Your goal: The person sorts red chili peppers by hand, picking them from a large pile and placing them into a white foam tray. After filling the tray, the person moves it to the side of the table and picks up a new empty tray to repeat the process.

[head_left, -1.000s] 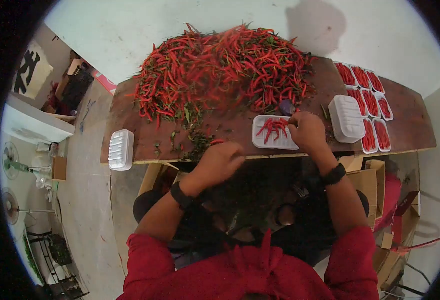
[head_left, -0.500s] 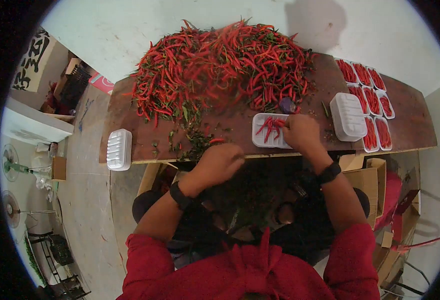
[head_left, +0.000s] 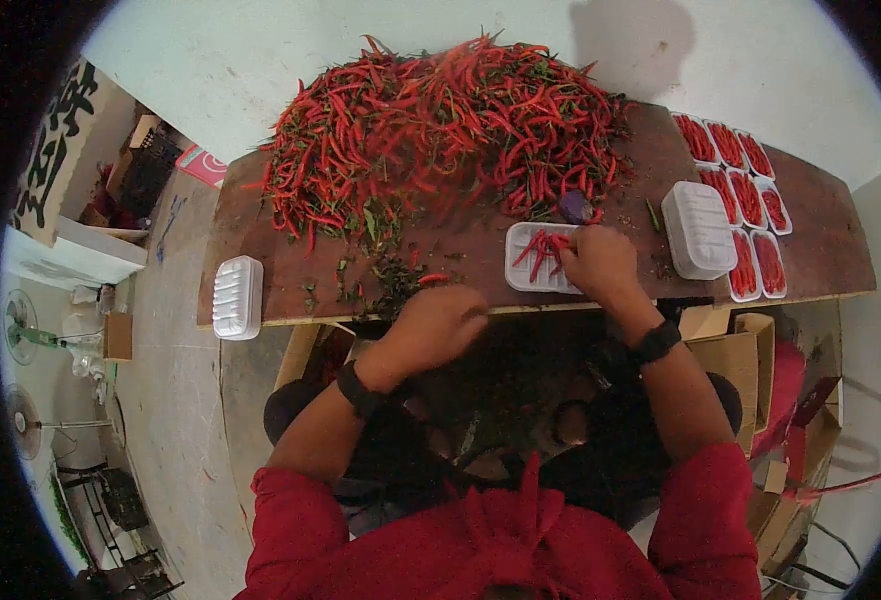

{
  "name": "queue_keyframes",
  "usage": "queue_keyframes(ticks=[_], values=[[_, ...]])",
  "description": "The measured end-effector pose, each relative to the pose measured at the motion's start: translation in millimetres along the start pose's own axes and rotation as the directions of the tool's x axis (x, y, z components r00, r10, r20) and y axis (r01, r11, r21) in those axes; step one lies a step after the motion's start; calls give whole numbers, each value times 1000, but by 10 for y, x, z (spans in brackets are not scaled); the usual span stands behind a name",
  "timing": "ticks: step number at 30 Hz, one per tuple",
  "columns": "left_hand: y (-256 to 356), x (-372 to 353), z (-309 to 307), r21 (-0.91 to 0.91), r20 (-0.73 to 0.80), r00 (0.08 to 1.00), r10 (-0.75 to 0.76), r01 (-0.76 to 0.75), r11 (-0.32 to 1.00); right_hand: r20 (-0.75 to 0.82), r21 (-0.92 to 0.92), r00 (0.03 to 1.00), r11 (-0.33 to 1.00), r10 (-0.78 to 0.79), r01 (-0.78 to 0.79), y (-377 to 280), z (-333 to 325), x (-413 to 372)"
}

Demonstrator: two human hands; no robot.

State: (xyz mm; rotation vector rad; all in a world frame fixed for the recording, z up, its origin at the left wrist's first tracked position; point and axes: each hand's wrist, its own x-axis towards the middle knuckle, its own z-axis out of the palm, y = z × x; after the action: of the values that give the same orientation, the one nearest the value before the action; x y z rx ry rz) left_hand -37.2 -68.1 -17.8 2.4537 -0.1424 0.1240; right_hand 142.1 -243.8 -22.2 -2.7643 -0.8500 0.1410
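A white foam tray (head_left: 517, 281) lies near the table's front edge, with a few red chilies (head_left: 544, 247) in its middle. My right hand (head_left: 603, 262) is over the tray's right end, its fingers curled beside the chilies; whatever they grip is hidden beneath the hand. At the front edge, left of the tray, my left hand (head_left: 439, 325) is closed with its fingertips turned under, so its contents do not show. Behind it are green leaf scraps (head_left: 396, 283) and a loose red chili (head_left: 433, 279). A big heap of red chilies (head_left: 441, 130) covers the back of the table.
Filled chili trays (head_left: 748, 198) stand in rows at the right. A stack of white trays (head_left: 699, 230) is right of my right hand, and another white tray stack (head_left: 238, 298) sits at the left corner. A purple object (head_left: 575, 207) lies behind the tray. Cardboard boxes (head_left: 726, 375) stand below.
Both hands stay in nearly the same places, with only slight shifts. The chilies in the tray look almost unchanged. The view has tilted very slightly.
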Motion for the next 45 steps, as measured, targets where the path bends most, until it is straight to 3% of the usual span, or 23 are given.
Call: queue_keyframes(ticks=[14,17,19,20,21,24,26,28,33,36,39,41,42,44,45], values=[[-75,17,-179,62,-16,998,-57,58,996,4,14,1000,1000,-18,18,-23,-78,-34],[-142,28,-364,47,-139,986,-94,101,994,10,30,1000,999,-20,20,-28,-104,-45],[-138,36,-535,94,-259,946,-193,224,970,5,60,999,998,-36,36,-27,-111,-42],[-186,29,-577,25,-275,913,-301,319,947,12,41,1000,999,-11,11,-16,-109,-32],[-222,21,-614,28,-278,912,-302,322,946,18,21,1000,1000,14,-14,-33,-125,-28],[-338,-5,-645,56,-341,889,-305,343,938,-9,66,1000,998,2,-1,-84,-245,-76],[-489,-25,-547,215,-274,945,-178,241,947,-29,69,999,997,-14,16,-84,-231,-88],[-507,-25,-435,264,-233,959,-162,223,938,-47,71,999,997,-26,29,-80,-201,-110],[-497,-6,-213,360,-183,982,-54,118,926,-80,161,969,957,-232,242,-208,-227,-291],[-444,28,-204,367,-194,980,-55,125,922,-54,173,963,947,-266,271,-238,-129,-353],[-296,77,-286,298,-159,983,-91,136,945,-54,257,944,909,-326,328,-323,-172,-458],[-122,115,-319,-54,-86,914,-396,392,918,-47,335,924,865,-380,373,-322,-102,-465],[-106,119,-302,-53,-85,915,-395,391,919,-44,410,899,812,-436,415,-328,-68,-466],[-81,119,-272,-461,59,898,-437,413,786,20,463,914,814,-406,352,-382,-30,-487],[-60,116,-258,-460,60,898,-436,413,786,86,509,922,812,-378,286,-406,-18,-496]])
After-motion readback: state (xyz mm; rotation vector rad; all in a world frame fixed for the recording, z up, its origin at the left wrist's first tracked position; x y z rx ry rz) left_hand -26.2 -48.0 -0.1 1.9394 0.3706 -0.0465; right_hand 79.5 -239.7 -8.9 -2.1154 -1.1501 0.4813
